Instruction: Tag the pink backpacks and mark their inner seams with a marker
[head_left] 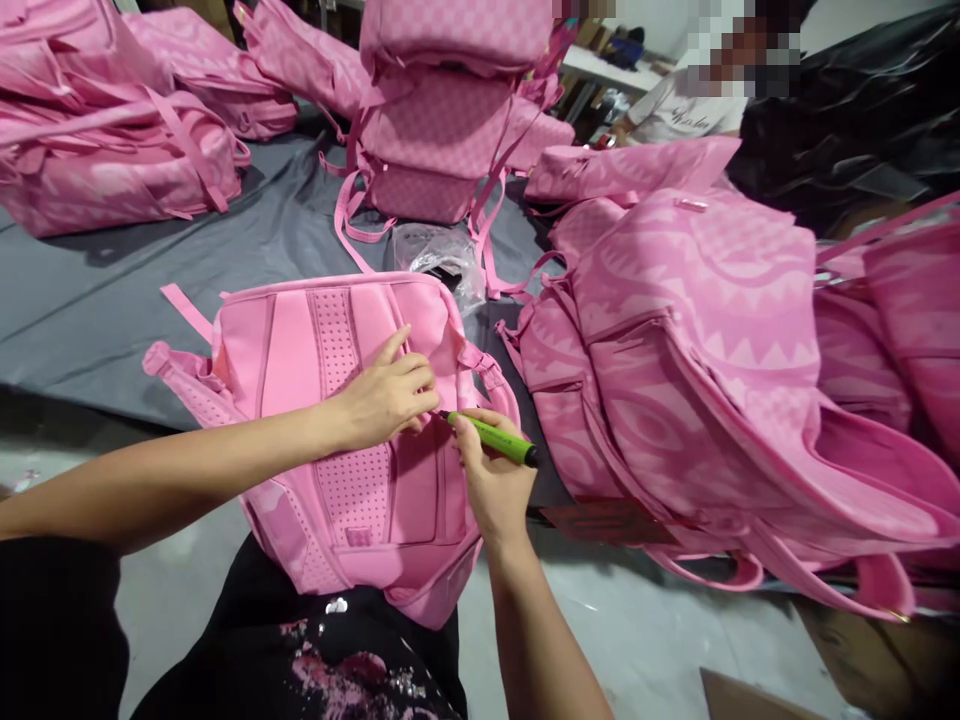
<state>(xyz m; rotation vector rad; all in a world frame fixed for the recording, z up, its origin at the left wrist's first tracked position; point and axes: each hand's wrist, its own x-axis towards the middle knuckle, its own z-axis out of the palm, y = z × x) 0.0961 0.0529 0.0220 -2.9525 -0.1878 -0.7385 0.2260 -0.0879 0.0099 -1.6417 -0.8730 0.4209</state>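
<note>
A pink backpack (292, 350) lies with its padded, perforated back panel facing up, partly on the table edge and partly over my lap. My left hand (390, 395) rests on the right part of that panel, its fingers bent against the fabric near a seam and one finger stretched up along it. In my right hand (495, 480) is a green marker (491, 437), its dark tip pointing left and touching or nearly touching the panel beside my left fingertips. The exact spot under the tip is partly hidden by my fingers.
A grey-covered table (90, 300) bears more pink backpacks (120, 180) at the left. Checkered pink bags (442, 130) are stacked at the back, with a clear plastic bag (442, 255) before them. A large pink backpack (697, 300) stands at the right. Another person (686, 105) is behind.
</note>
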